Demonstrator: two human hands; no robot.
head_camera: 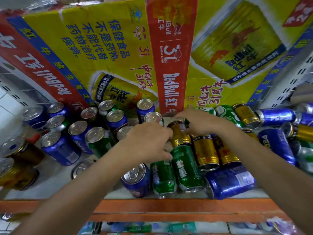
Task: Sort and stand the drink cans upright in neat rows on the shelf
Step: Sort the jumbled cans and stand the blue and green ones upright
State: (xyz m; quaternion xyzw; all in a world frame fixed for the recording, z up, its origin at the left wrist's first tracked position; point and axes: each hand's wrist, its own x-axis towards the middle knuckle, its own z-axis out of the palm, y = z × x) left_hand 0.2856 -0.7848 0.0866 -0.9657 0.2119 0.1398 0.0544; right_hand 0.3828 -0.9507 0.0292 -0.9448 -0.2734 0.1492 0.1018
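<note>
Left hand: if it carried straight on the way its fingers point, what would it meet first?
The gold can lying right at the left hand fingertips, with the green can just below it in the picture. Whether the fingers touch the gold can yet is unclear.

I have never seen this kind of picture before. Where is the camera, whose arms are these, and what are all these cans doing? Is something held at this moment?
There is no machine here: these are a person's two bare arms. The only camera sits on the person's head and looks forward and down; its wide lens bends the edges. The shelf carries many drink cans. On the left they stand upright, like the blue can. In the middle and on the right most lie on their sides, like the green can. Behind them is a yellow and red cardboard box. The right hand curls its fingers over the top of a gold can. The left hand touches its side; whether it grips, I cannot tell.
</note>
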